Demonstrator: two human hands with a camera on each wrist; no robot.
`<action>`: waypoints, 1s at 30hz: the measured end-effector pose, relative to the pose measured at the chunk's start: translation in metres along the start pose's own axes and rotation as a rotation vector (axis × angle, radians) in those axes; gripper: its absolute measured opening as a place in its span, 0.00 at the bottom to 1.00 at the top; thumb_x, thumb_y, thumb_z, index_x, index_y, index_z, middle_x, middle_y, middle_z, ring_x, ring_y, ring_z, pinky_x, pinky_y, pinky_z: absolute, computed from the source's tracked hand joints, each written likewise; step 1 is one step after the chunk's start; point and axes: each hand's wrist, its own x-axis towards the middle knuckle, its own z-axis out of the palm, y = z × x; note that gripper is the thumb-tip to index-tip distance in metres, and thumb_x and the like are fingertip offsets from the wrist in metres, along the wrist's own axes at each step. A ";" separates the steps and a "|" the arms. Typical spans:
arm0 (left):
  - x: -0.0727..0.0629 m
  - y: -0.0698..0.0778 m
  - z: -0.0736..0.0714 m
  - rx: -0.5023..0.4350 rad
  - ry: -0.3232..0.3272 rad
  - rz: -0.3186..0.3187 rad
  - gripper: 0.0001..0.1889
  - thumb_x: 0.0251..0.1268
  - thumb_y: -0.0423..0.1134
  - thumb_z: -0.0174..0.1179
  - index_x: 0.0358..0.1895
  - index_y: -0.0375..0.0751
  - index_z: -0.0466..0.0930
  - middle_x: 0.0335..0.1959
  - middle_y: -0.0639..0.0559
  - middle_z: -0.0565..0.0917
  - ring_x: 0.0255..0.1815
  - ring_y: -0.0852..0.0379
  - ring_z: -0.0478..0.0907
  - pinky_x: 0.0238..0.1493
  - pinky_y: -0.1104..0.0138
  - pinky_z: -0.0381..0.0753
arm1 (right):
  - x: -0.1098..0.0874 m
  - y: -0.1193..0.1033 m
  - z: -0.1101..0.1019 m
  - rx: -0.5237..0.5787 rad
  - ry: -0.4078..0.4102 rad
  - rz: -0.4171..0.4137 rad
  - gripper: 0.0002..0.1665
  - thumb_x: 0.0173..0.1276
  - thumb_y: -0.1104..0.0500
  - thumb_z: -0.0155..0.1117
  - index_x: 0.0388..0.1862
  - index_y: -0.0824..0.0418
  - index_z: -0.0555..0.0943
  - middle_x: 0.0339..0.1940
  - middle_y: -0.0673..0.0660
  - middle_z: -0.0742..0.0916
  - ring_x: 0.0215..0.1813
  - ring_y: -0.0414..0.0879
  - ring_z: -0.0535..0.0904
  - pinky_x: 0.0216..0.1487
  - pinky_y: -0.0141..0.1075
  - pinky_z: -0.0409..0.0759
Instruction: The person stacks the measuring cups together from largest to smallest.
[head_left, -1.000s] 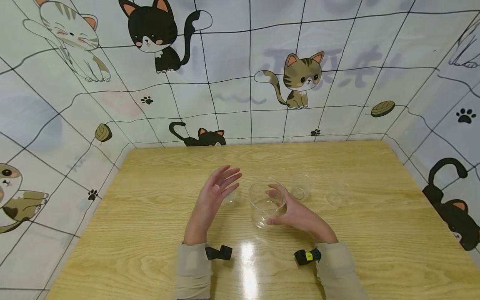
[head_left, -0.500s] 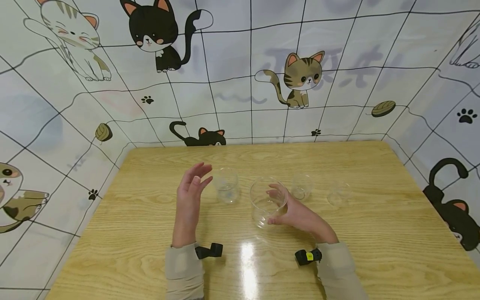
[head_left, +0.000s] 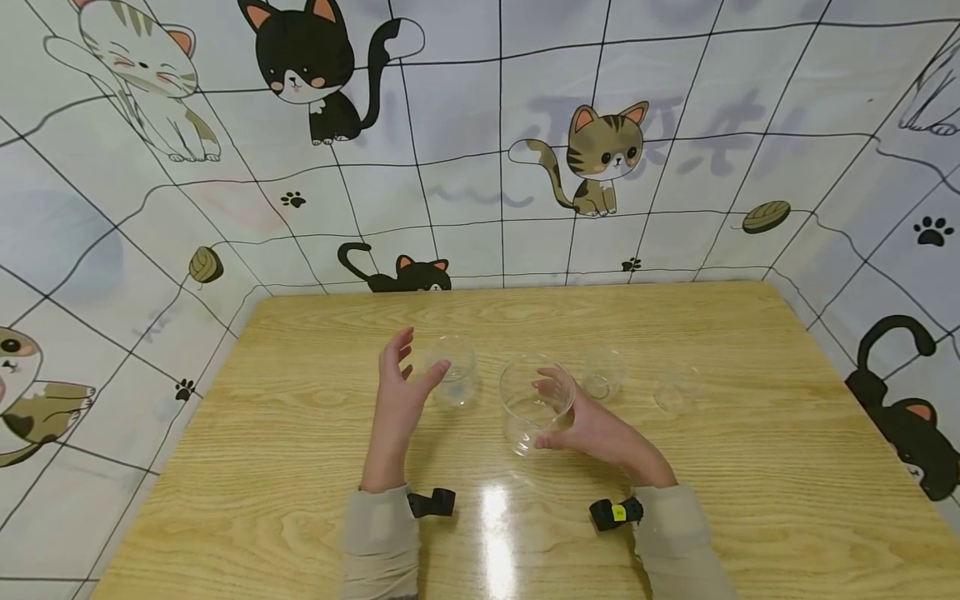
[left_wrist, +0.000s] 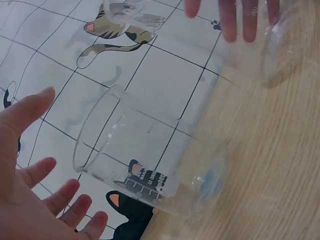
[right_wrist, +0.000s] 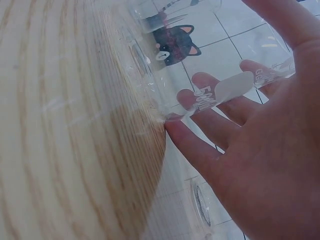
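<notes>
A clear glass beaker (head_left: 537, 408) stands in front of me, and my right hand (head_left: 592, 425) holds it from the right side, thumb in front and fingers behind. In the right wrist view its white printed markings (right_wrist: 232, 87) show along the fingers. Left of it stands a second beaker (head_left: 453, 387), with printed graduations (left_wrist: 145, 182) on its wall in the left wrist view. My left hand (head_left: 401, 392) is beside this one, thumb and fingers spread. The left wrist view shows a gap between those fingers (left_wrist: 62, 197) and the beaker's rim.
Two more clear glass vessels, one (head_left: 602, 375) behind my right hand and one (head_left: 677, 388) farther right, are on the wooden table (head_left: 300, 467). A cat-patterned cloth wall (head_left: 465, 183) encloses the back and sides.
My left hand moved left, away from in front of the left beaker, then came slightly back right with its thumb spread toward it. The right hand and its beaker stayed in place.
</notes>
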 end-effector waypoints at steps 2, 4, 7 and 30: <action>0.000 -0.001 0.004 0.026 0.002 -0.004 0.41 0.48 0.54 0.64 0.66 0.52 0.54 0.63 0.52 0.55 0.63 0.50 0.52 0.61 0.54 0.55 | 0.000 0.000 0.000 -0.002 0.000 -0.001 0.53 0.50 0.60 0.71 0.68 0.55 0.48 0.67 0.63 0.61 0.67 0.60 0.54 0.61 0.58 0.51; 0.000 -0.003 0.008 0.043 0.004 -0.006 0.43 0.47 0.55 0.64 0.66 0.52 0.52 0.63 0.50 0.55 0.63 0.48 0.53 0.60 0.53 0.56 | 0.000 0.000 0.000 -0.005 0.000 0.000 0.54 0.49 0.60 0.71 0.68 0.56 0.48 0.67 0.63 0.61 0.67 0.60 0.54 0.61 0.58 0.51; 0.000 -0.007 0.014 0.073 0.003 -0.011 0.46 0.46 0.56 0.65 0.67 0.50 0.50 0.62 0.47 0.55 0.61 0.46 0.53 0.58 0.49 0.57 | 0.000 0.000 0.000 -0.007 0.000 0.000 0.54 0.49 0.57 0.72 0.68 0.57 0.47 0.67 0.63 0.62 0.67 0.60 0.54 0.61 0.58 0.52; -0.001 -0.016 0.036 0.125 0.036 -0.040 0.47 0.43 0.58 0.65 0.66 0.49 0.49 0.60 0.45 0.57 0.59 0.49 0.58 0.53 0.51 0.65 | -0.001 -0.002 0.000 -0.026 0.004 0.018 0.54 0.50 0.58 0.71 0.68 0.55 0.48 0.67 0.62 0.61 0.68 0.56 0.53 0.61 0.58 0.52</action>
